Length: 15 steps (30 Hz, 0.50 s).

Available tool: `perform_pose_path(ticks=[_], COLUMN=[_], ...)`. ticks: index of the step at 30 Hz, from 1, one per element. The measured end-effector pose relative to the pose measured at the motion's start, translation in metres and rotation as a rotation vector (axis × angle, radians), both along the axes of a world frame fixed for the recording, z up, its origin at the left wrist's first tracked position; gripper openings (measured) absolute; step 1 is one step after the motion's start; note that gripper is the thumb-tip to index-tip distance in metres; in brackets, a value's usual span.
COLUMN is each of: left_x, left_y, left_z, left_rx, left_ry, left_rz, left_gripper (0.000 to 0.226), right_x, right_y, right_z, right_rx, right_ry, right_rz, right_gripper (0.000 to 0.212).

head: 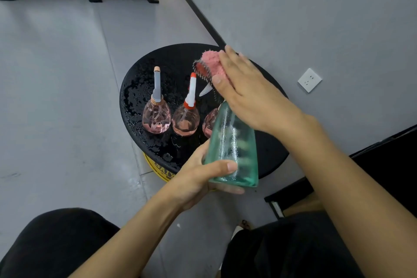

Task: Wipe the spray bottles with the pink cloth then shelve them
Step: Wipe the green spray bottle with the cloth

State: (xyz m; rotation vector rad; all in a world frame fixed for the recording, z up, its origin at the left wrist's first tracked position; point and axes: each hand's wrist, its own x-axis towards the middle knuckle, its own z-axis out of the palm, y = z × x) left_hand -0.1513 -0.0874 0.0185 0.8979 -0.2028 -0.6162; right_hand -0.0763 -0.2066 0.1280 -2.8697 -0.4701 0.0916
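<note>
Wiping works best while the left hand (198,178) clamps the green bottle (234,146) base steady; the right hand (246,88) presses the pink cloth (213,63) around its top.

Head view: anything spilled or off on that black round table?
Yes. The black round table is wet: droplets and small puddles cover its left and front parts around the pink bottles. The left hand holds the green bottle tilted while the right hand presses the pink cloth on its top.
</note>
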Motion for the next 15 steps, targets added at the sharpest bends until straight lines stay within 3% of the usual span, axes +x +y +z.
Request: perform_pose_path(ticks=[8, 15], left_x=[0.000, -0.003], left_y=[0.000, -0.003], left_z=[-0.005, -0.006], left_rx=[-0.020, -0.008], left_ry=[0.036, -0.012], left_rz=[0.028, -0.030], left_gripper=[0.067, 0.073], right_x=[-0.036, -0.014], right_y=[-0.004, -0.020], right_z=[-0.010, -0.008], right_rx=[0.021, 0.126], right_ry=[-0.050, -0.010], right_rz=[0.081, -0.094], right_gripper=[0.060, 0.062])
